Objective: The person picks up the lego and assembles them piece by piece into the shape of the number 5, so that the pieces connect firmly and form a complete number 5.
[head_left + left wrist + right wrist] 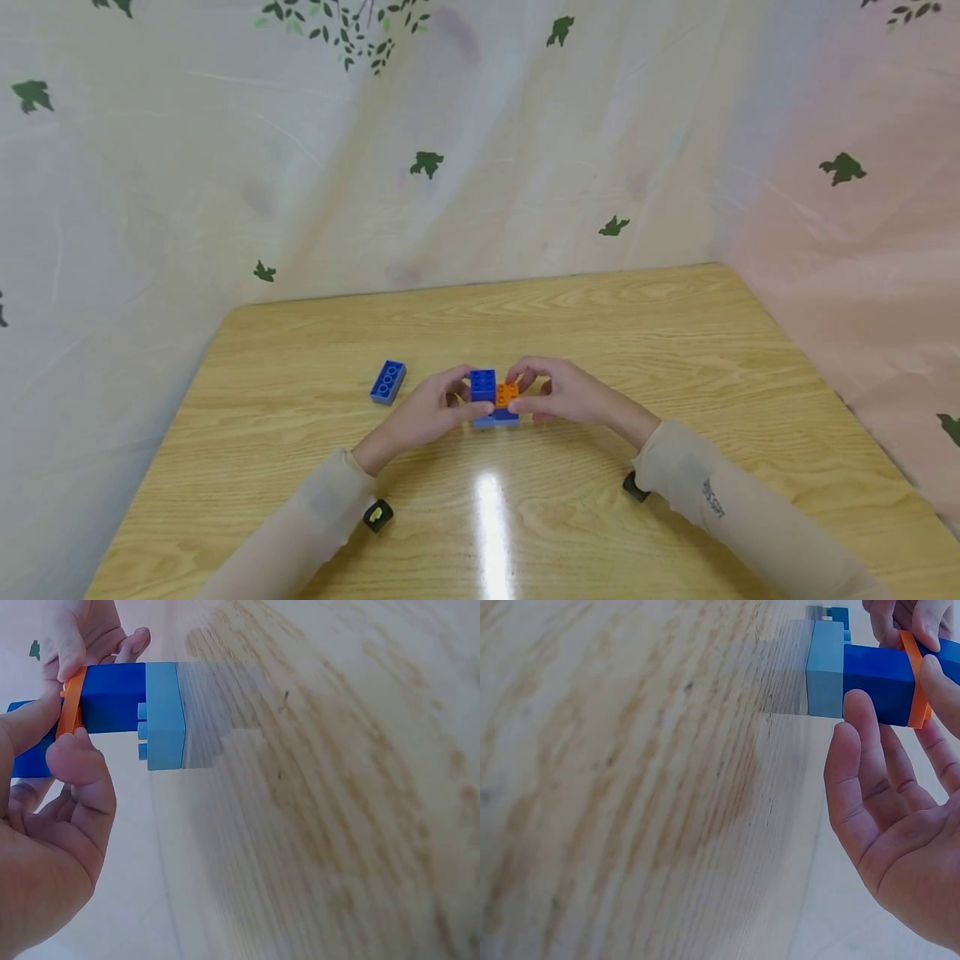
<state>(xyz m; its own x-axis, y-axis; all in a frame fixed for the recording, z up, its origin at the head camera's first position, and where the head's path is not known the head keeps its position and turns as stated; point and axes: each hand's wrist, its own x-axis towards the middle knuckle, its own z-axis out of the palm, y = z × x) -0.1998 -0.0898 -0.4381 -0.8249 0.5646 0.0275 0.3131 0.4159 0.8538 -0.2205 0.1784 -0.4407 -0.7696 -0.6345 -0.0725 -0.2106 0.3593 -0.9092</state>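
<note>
A small stack of toy building bricks stands on the table, between both hands. At its base is a light blue brick (166, 716), with a dark blue brick (877, 684) on top of it. Over that lies a thin orange brick (507, 393), and another dark blue brick (482, 383) rises at the left on top. My left hand (437, 406) pinches the orange brick at its left end, its fingers also about the upper blue brick. From the other side, my right hand (564, 392) pinches the orange brick between thumb and forefinger; its other fingers extend beside the stack.
A loose blue brick (387, 382) lies on the wooden table (300, 350) left of the stack, its hollow underside up. Behind the table hangs a pale cloth (495, 208) with green leaf prints. Dark wrist devices (378, 516) sit under both sleeves.
</note>
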